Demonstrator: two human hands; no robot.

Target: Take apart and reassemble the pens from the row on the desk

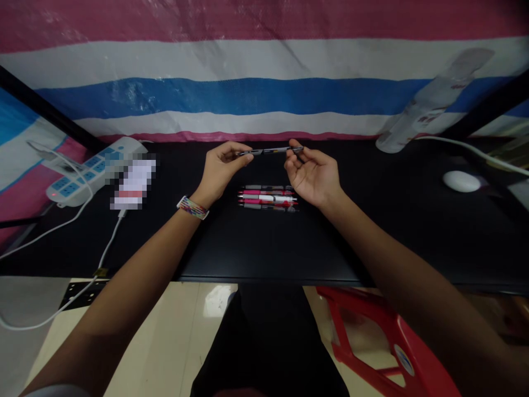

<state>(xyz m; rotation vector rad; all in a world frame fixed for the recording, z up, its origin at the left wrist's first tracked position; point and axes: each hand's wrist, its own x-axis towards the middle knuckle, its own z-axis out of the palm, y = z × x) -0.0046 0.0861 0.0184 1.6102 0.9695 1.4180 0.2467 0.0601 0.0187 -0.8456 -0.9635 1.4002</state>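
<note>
Above the black desk (264,248) I hold a dark pen (270,150) level between both hands. My left hand (221,168) pinches its left end with closed fingers; a coloured band circles that wrist. My right hand (312,173) grips the pen's right end between thumb and fingertips, palm turned up. Just below the hands, a row of several pens (268,198) in pink, white and grey lies side by side on the desk.
A white power strip (88,171) with cables lies at the left, next to a blurred small item (132,184). A white mouse (460,181) and a leaning plastic bottle (430,105) are at the right. A red plastic stool (384,342) stands below the desk edge.
</note>
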